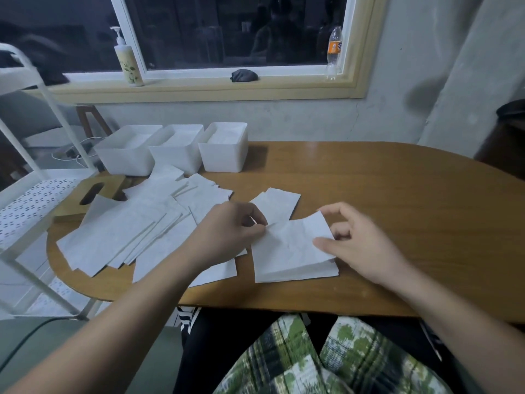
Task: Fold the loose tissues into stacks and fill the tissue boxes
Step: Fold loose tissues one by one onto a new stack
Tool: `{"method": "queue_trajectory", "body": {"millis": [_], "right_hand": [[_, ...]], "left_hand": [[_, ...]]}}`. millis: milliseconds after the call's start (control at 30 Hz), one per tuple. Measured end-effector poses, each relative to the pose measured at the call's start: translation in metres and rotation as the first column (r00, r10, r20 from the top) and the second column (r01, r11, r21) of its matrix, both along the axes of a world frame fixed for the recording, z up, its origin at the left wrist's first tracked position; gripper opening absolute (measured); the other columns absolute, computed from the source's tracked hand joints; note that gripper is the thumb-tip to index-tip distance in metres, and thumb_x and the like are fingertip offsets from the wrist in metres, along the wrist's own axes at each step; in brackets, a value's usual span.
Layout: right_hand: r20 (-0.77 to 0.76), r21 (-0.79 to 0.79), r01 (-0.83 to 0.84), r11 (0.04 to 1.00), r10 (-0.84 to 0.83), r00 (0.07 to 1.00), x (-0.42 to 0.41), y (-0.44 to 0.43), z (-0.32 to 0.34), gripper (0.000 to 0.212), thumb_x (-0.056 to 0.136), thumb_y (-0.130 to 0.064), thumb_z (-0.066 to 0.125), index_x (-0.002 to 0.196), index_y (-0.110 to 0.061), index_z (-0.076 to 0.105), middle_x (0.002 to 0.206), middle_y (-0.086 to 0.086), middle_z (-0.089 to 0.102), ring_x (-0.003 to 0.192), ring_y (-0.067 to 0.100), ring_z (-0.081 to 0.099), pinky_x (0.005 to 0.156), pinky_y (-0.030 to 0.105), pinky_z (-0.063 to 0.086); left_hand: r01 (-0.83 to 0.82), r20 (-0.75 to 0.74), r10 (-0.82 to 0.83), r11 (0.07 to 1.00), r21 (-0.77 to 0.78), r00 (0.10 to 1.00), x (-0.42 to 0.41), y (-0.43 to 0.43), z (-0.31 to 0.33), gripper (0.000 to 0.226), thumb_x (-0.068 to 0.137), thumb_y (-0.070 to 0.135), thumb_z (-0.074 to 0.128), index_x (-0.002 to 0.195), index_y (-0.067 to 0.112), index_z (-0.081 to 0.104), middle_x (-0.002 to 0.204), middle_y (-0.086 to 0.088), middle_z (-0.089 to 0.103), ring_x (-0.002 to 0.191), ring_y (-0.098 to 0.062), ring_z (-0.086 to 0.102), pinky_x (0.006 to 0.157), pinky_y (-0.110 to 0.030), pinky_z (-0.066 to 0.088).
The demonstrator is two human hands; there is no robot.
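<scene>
A folded tissue stack lies on the wooden table in front of me. Its top sheet is crumpled and partly lifted. My left hand pinches this sheet's left edge. My right hand holds its right side, thumb on the paper and fingers curled behind the raised corner. Loose white tissues spread in a wide pile to the left. One more tissue lies just beyond the stack. Three white tissue boxes stand in a row at the table's far left, with tissues inside.
A wooden lid with a slot lies by the loose pile, partly covered. A white metal cart stands left of the table. On the window sill are a pump bottle, a dark cloth and a plastic bottle.
</scene>
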State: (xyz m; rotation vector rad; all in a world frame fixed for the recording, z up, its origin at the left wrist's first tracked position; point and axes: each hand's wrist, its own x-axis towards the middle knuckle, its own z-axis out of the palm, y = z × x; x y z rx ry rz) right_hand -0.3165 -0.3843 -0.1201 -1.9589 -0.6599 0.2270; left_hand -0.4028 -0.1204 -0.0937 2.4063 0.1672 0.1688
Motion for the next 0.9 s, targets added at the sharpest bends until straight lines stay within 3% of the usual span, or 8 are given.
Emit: {"method": "queue_trajectory", "body": {"millis": [67, 200, 267, 400, 567, 633, 767, 900], "right_hand": [[0.042, -0.051, 0.011, 0.999, -0.009, 0.999, -0.003, -0.001, -0.004, 0.047, 0.093, -0.013, 0.079, 0.132, -0.026, 0.056, 0.061, -0.002, 0.062, 0.046, 0.003, 0.052, 0.053, 0.015, 0.036], [0.140, -0.154, 0.051, 0.987, -0.030, 0.990, -0.007, -0.002, -0.011, 0.055, 0.091, -0.024, 0.079, 0.136, -0.037, 0.051, 0.067, 0.004, 0.057, 0.056, 0.017, 0.052, 0.064, 0.036, 0.044], [0.169, -0.185, 0.073, 0.980, -0.042, 0.985, -0.008, -0.002, -0.013, 0.056, 0.090, -0.025, 0.078, 0.136, -0.039, 0.050, 0.068, 0.001, 0.056, 0.062, 0.023, 0.056, 0.066, 0.039, 0.047], [0.212, -0.218, 0.097, 0.971, -0.050, 0.976, -0.009, -0.002, -0.018, 0.056, 0.090, -0.022, 0.078, 0.136, -0.037, 0.050, 0.067, -0.003, 0.054, 0.060, 0.011, 0.054, 0.068, 0.037, 0.048], [0.217, -0.256, 0.106, 0.961, -0.050, 0.975, -0.011, -0.003, -0.020, 0.059, 0.089, -0.022, 0.078, 0.138, -0.037, 0.049, 0.069, -0.007, 0.057, 0.065, 0.010, 0.057, 0.067, 0.027, 0.045], [0.235, -0.248, 0.128, 0.960, -0.069, 0.969, -0.011, -0.005, -0.022, 0.058, 0.088, -0.026, 0.080, 0.137, -0.039, 0.051, 0.076, -0.008, 0.058, 0.073, 0.008, 0.058, 0.069, 0.024, 0.043], [0.335, -0.273, 0.175, 0.946, -0.077, 0.939, -0.011, -0.007, -0.023, 0.059, 0.085, -0.036, 0.083, 0.134, -0.042, 0.051, 0.101, -0.016, 0.056, 0.101, -0.002, 0.051, 0.095, 0.032, 0.038], [0.326, -0.221, 0.158, 0.962, -0.079, 0.942, -0.009, -0.008, -0.025, 0.052, 0.088, -0.038, 0.080, 0.132, -0.043, 0.052, 0.106, -0.020, 0.056, 0.102, 0.001, 0.053, 0.096, 0.032, 0.040]], "left_hand": [[-0.001, -0.018, 0.001, 1.000, 0.017, 1.000, 0.003, -0.001, -0.006, 0.016, 0.093, 0.024, 0.064, 0.088, 0.031, 0.078, 0.064, 0.019, 0.064, 0.061, -0.005, 0.060, 0.059, -0.025, 0.044], [0.008, -0.035, -0.004, 0.994, 0.109, 0.999, 0.010, -0.002, -0.015, 0.016, 0.095, 0.030, 0.066, 0.092, 0.032, 0.081, 0.072, 0.016, 0.066, 0.070, -0.005, 0.062, 0.059, -0.021, 0.040], [0.021, -0.051, -0.014, 0.990, 0.142, 0.999, 0.012, -0.001, -0.019, 0.015, 0.095, 0.033, 0.066, 0.092, 0.033, 0.080, 0.078, 0.015, 0.069, 0.076, -0.005, 0.064, 0.061, -0.022, 0.042], [0.025, -0.058, -0.015, 0.985, 0.168, 0.998, 0.014, 0.001, -0.026, 0.013, 0.095, 0.036, 0.067, 0.091, 0.033, 0.080, 0.084, 0.014, 0.073, 0.083, -0.006, 0.066, 0.070, -0.034, 0.058], [0.025, -0.022, -0.021, 0.977, 0.213, 1.000, 0.016, 0.002, -0.030, 0.015, 0.096, 0.042, 0.071, 0.090, 0.031, 0.079, 0.083, 0.013, 0.073, 0.080, -0.007, 0.067, 0.073, -0.037, 0.061], [0.017, -0.019, -0.013, 0.972, 0.236, 1.000, 0.017, 0.004, -0.031, 0.016, 0.096, 0.044, 0.071, 0.089, 0.031, 0.078, 0.084, 0.013, 0.073, 0.081, -0.008, 0.067, 0.072, -0.035, 0.061], [0.025, -0.045, -0.014, 0.967, 0.252, 0.999, 0.019, 0.007, -0.030, 0.017, 0.096, 0.044, 0.074, 0.089, 0.029, 0.078, 0.081, 0.016, 0.071, 0.079, -0.007, 0.067, 0.069, -0.027, 0.056], [0.029, -0.057, -0.019, 0.983, 0.180, 0.998, 0.018, 0.010, -0.024, 0.017, 0.097, 0.040, 0.072, 0.086, 0.028, 0.077, 0.074, 0.013, 0.073, 0.073, -0.006, 0.069, 0.061, -0.018, 0.048]]}}
